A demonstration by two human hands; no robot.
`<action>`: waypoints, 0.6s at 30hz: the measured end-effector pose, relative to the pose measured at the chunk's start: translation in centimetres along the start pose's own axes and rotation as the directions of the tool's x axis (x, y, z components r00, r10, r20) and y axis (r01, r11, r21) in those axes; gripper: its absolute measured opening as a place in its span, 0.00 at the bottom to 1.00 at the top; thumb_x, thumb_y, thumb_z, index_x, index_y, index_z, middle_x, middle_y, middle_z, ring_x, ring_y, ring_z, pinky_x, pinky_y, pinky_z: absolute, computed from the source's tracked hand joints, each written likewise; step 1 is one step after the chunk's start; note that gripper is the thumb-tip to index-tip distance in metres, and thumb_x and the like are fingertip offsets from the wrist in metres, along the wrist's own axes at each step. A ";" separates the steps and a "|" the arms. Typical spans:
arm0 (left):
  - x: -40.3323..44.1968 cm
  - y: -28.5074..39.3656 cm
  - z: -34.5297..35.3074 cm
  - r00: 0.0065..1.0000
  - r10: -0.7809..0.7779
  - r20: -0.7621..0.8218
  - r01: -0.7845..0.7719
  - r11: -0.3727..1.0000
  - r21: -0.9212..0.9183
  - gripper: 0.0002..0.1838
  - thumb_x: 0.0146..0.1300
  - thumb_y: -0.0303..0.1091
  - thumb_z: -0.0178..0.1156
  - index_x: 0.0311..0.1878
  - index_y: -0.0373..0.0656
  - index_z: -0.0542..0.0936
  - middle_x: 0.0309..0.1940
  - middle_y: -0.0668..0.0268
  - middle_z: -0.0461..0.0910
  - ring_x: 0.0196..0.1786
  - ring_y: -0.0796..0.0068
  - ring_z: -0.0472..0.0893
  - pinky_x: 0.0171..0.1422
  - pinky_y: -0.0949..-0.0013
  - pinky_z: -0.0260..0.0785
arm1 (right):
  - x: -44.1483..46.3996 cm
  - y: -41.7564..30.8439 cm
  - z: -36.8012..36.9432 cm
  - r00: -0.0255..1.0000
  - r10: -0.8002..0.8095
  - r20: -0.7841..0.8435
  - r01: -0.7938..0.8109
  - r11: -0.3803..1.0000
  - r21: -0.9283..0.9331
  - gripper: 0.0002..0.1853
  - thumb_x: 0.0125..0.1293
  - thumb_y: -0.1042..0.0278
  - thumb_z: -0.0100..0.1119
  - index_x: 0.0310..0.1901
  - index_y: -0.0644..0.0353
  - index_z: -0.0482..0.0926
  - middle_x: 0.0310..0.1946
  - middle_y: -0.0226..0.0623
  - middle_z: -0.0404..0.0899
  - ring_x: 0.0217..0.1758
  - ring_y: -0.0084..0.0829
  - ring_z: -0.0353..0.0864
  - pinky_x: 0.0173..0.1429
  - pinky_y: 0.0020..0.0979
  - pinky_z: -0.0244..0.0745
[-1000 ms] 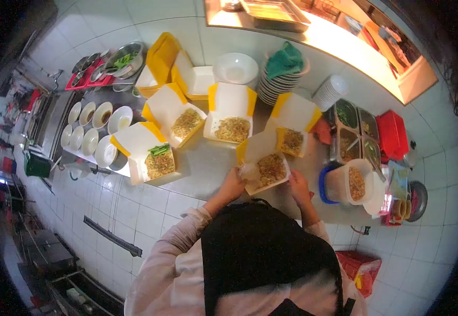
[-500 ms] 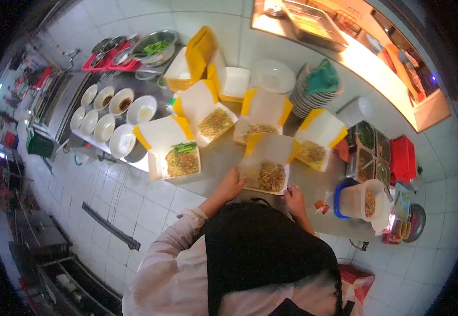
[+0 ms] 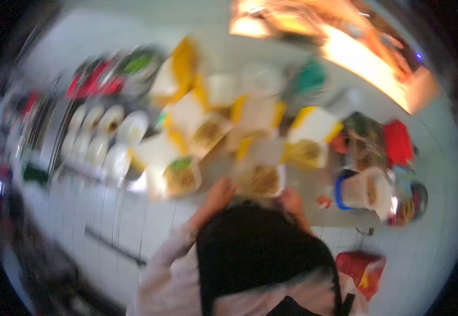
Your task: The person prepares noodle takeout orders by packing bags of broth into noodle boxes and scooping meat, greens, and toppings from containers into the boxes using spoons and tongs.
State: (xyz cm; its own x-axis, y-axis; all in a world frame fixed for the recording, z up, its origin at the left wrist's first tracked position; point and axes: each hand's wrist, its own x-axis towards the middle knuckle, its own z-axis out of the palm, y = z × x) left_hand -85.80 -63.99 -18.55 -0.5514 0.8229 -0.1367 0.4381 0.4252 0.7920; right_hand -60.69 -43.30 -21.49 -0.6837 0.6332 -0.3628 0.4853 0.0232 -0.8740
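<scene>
Motion blur smears the whole view. In front of me is an open takeaway box (image 3: 266, 180) with a raised lid, holding brown-topped noodle-like food. My left hand (image 3: 220, 193) is at its left side, and my right hand (image 3: 291, 201) is by its near right corner. The fingers of both hands are too smeared to show a grip. Left of it stands another open box (image 3: 180, 176) with similar food and green vegetables on top. Behind are more filled open boxes: one at the back left (image 3: 206, 131), one in the middle (image 3: 255, 118) and one at the right (image 3: 307, 150).
White bowls (image 3: 131, 128) stand in rows on the left, some with dark sauce. Folded yellow-and-white boxes (image 3: 184, 66) are stacked at the back. On the right are ingredient containers (image 3: 366, 142), a red bin (image 3: 397, 142) and a clear tub (image 3: 363, 189). A lit serving hatch (image 3: 366, 68) is above.
The view has swung and blurred, shifting the left boxes and bowls lower in the picture and the hatch leftward. Both hands stay beside the front box.
</scene>
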 end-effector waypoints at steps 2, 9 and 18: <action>0.6 0.1 0.5 1.000 0.006 -0.023 -0.006 1.000 0.001 0.23 0.70 0.47 0.57 0.52 0.32 0.75 0.47 0.40 0.79 0.53 0.39 0.77 0.55 0.45 0.69 | 1.0 4.9 0.4 0.976 -0.207 -0.072 0.196 0.971 -0.135 0.12 0.74 0.67 0.49 0.48 0.63 0.79 0.38 0.38 0.84 0.35 0.28 0.82 0.43 0.33 0.79; 2.2 1.4 0.4 0.996 0.039 -0.082 -0.025 0.985 0.168 0.17 0.67 0.41 0.58 0.45 0.34 0.75 0.37 0.46 0.83 0.45 0.40 0.81 0.47 0.47 0.72 | 0.5 1.6 0.1 0.995 -0.083 -0.061 0.074 0.988 -0.134 0.19 0.74 0.54 0.51 0.46 0.62 0.81 0.35 0.43 0.85 0.38 0.35 0.86 0.44 0.41 0.78; 1.4 2.4 0.1 0.993 -0.115 -0.028 0.116 0.993 0.034 0.16 0.68 0.40 0.58 0.47 0.35 0.78 0.39 0.46 0.82 0.47 0.42 0.81 0.51 0.49 0.72 | -0.2 0.4 -0.3 0.989 -0.140 -0.038 0.135 0.983 -0.121 0.15 0.75 0.59 0.53 0.43 0.65 0.78 0.33 0.40 0.82 0.35 0.29 0.84 0.41 0.33 0.78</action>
State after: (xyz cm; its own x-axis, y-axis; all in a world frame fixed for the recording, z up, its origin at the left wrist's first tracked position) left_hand -85.40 -61.77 -16.91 -0.6176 0.7579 -0.2103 0.3948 0.5300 0.7505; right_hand -60.20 -43.24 -21.63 -0.7236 0.6528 -0.2239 0.4513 0.2021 -0.8692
